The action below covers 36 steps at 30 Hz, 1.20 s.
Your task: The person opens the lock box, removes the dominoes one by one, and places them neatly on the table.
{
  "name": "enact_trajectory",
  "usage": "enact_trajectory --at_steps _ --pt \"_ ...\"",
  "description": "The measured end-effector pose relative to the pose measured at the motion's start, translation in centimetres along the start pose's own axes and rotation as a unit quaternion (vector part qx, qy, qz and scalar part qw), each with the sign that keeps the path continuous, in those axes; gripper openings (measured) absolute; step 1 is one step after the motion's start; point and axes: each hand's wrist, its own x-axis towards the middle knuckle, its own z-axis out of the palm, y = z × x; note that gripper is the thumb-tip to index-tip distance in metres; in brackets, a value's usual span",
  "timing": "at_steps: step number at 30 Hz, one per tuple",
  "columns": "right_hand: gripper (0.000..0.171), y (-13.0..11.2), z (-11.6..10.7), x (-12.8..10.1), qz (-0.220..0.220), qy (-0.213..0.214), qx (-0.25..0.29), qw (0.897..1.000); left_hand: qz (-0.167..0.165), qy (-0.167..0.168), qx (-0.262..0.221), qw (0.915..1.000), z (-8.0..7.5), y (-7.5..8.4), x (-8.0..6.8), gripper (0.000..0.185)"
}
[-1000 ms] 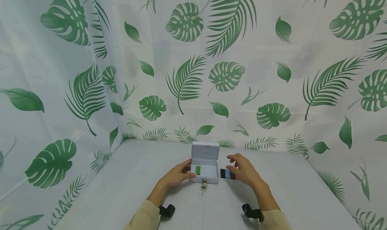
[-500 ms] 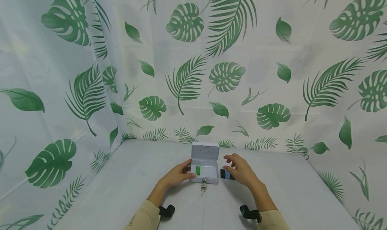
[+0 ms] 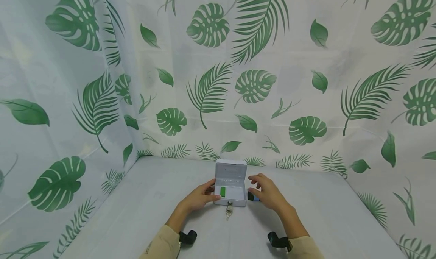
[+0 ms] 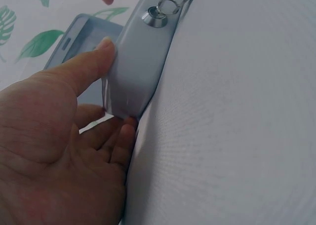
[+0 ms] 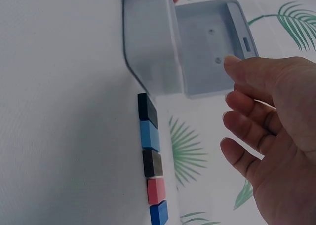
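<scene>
A pale grey cash box (image 3: 238, 203) stands with its lid (image 3: 231, 171) raised, a green block (image 3: 223, 192) inside at the left. My left hand (image 3: 198, 198) holds its left end, thumb on the front rim and fingers around the side. Keys (image 3: 229, 211) hang from the front lock (image 4: 154, 18). Right of the box my right hand (image 3: 271, 195), loosely bent and holding nothing, hovers above a row of small blocks. In the right wrist view the row runs black (image 5: 147, 110), light blue (image 5: 150, 135), dark grey (image 5: 152, 163), pink (image 5: 156, 191) and blue (image 5: 159, 213).
A white cloth covers the table (image 3: 143, 198). Behind it and on both sides hang white curtains (image 3: 218, 85) printed with green leaves. Black wrist cameras (image 3: 188, 237) sit on both forearms, below beige sleeves (image 3: 162, 244).
My right hand has drifted left towards the box, covering more of the block row in the head view. The left hand and the box have stayed put.
</scene>
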Motion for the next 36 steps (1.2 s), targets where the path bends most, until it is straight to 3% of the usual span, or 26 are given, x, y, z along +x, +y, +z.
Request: enact_trajectory --at_steps 16,36 --pt "0.04 -0.8 1.0 -0.2 -0.021 0.004 0.003 1.0 0.021 -0.009 -0.013 0.9997 -0.1 0.2 0.0 0.08" --pt "0.044 -1.9 3.3 0.1 -0.035 -0.014 0.037 0.999 0.015 -0.003 -0.003 0.9999 -0.1 -0.3 0.2 0.079"
